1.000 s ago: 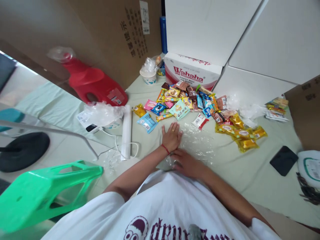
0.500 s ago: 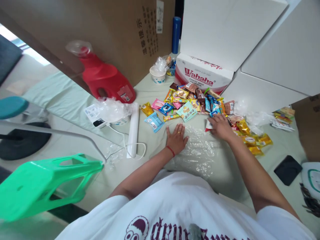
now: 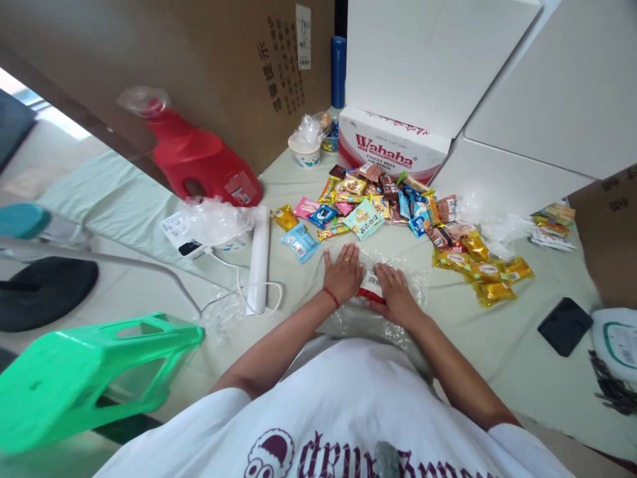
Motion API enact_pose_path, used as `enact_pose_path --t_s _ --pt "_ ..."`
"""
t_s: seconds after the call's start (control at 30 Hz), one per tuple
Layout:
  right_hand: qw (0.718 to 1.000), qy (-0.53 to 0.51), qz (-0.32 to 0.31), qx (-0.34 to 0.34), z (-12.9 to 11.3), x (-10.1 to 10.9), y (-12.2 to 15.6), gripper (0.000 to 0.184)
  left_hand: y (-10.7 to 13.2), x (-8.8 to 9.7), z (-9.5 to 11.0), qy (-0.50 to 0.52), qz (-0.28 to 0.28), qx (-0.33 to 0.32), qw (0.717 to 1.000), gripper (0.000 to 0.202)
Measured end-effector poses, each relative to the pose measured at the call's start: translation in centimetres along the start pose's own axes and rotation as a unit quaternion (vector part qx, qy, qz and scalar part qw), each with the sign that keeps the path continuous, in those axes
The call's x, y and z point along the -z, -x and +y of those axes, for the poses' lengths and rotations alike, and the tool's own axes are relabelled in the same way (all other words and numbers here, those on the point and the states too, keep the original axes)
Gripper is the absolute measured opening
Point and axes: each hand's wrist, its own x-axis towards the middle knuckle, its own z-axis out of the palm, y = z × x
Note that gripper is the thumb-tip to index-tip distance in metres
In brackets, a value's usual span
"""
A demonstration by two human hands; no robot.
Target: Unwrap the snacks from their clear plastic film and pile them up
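Observation:
My left hand [image 3: 343, 275] lies flat with its fingers stretched forward, resting on a clear plastic bag [image 3: 348, 324] at the table's near side. Beside it, my right hand [image 3: 398, 295] has a small red and white snack packet [image 3: 369, 287] between its fingers and thumb. The packet lies over the bag, in the gap between both hands, and is partly covered by them. Just beyond the hands spreads a pile of wrapped snacks, with a light green packet [image 3: 365, 220] and a light blue packet [image 3: 299, 243] at its near edge.
A Wahaba box [image 3: 393, 147] stands behind the pile. Yellow packets [image 3: 492, 292] lie to the right, near crumpled clear plastic [image 3: 490, 216]. Leftward are a white power strip [image 3: 257, 262] with a cable, a red jug [image 3: 204, 159] and a green stool [image 3: 94, 372].
My right hand has moved left and nearer to me, bringing the red and white packet from the snack pile onto the clear bag. My left hand stays on the bag.

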Motion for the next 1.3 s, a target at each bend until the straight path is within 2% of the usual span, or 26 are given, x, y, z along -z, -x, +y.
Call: enact_pose_path --t_s 0.07,0.13,0.27,0.37,0.43,0.53,0.67,0.77,0.87,0.97,1.07,1.13,1.2,1.3 --pt "1.000 -0.003 0.018 -0.003 1.0 -1.5 1.2 0.089 0.1 0.3 -0.4 0.004 -0.008 -0.010 1.000 0.059" --pt "1.000 -0.009 0.023 0.005 2.5 -1.5 2.1 0.088 0.2 0.4 -0.5 -0.003 -0.013 -0.029 0.999 0.058" --pt "0.999 -0.021 -0.010 0.023 5.6 0.8 1.9 0.084 -0.1 0.2 -0.2 -0.019 0.002 -0.042 0.999 0.059" --pt "0.998 -0.036 -0.020 0.042 6.6 2.6 1.3 0.083 -0.4 -0.1 0.1 -0.012 0.012 -0.042 0.999 0.060" --pt "0.998 -0.041 -0.016 0.048 6.4 3.5 1.0 0.079 -0.5 -0.2 0.1 -0.007 0.016 -0.044 0.999 0.061" --pt "0.999 -0.030 -0.005 0.041 5.1 4.0 0.8 0.063 -0.4 -0.1 0.0 0.002 0.015 -0.043 0.999 0.062" --pt "0.999 -0.006 0.045 0.002 3.0 4.0 1.0 0.055 -0.4 0.1 -0.1 0.014 0.009 -0.045 0.999 0.060" --pt "1.000 0.010 0.013 0.003 1.8 4.9 0.5 0.055 -0.3 0.2 -0.2 0.024 0.005 -0.046 0.999 0.060" --pt "0.999 0.003 -0.021 0.027 0.5 7.0 -2.5 0.047 -0.3 0.2 -0.4 0.032 0.004 -0.051 0.998 0.059" --pt "0.998 0.051 -0.016 0.041 -1.6 8.3 -8.6 0.038 -0.4 0.2 -0.4 0.039 0.003 -0.054 0.998 0.057" --pt "0.986 0.141 -0.066 0.057 -4.2 7.1 -15.7 0.036 -0.4 0.3 -0.5 0.041 0.003 -0.054 0.998 0.054" --pt "0.976 0.184 -0.107 0.048 -5.6 5.6 -19.3 0.037 -0.3 0.3 -0.5 0.041 0.002 -0.057 0.998 0.051" --pt "0.974 0.191 -0.115 0.043 -6.2 4.7 -20.9 0.037 -0.3 0.3 -0.6 0.042 0.002 -0.057 0.998 0.051" --pt "0.990 0.113 -0.045 0.066 -5.6 6.0 -19.5 0.038 -0.3 0.3 -0.6 0.045 0.002 -0.053 0.998 0.054"
